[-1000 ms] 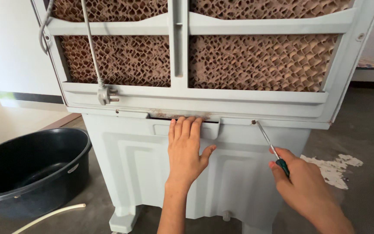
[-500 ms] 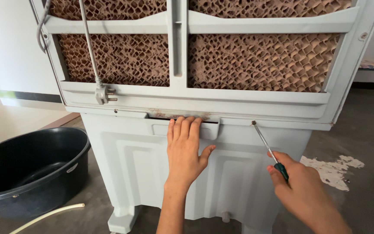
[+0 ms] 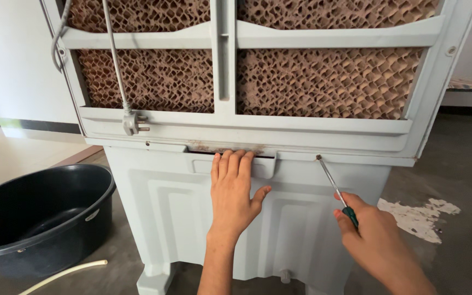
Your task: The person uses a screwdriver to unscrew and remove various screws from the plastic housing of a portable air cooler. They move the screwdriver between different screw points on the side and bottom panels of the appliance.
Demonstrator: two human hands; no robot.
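Note:
A pale grey air cooler [image 3: 159, 207] stands in front of me, its back showing brown honeycomb pads [image 3: 323, 82] behind a grey frame. My left hand [image 3: 233, 191] lies flat on the lower tank panel, fingertips at the rim of a recessed slot under the frame. My right hand [image 3: 375, 237] grips a screwdriver [image 3: 334, 186] with a green and black handle. Its tip meets a screw point on the frame's lower edge, to the right of the slot.
A grey power cord with its plug [image 3: 132, 121] hangs down the cooler's left side. A black plastic tub [image 3: 39, 218] sits on the floor at the left, a pale hose [image 3: 64, 273] below it. The concrete floor at the right has a patch of flaked white paint [image 3: 419, 216].
The view has shifted slightly. My left hand stays on the panel and my right hand keeps the screwdriver tip at the same screw point.

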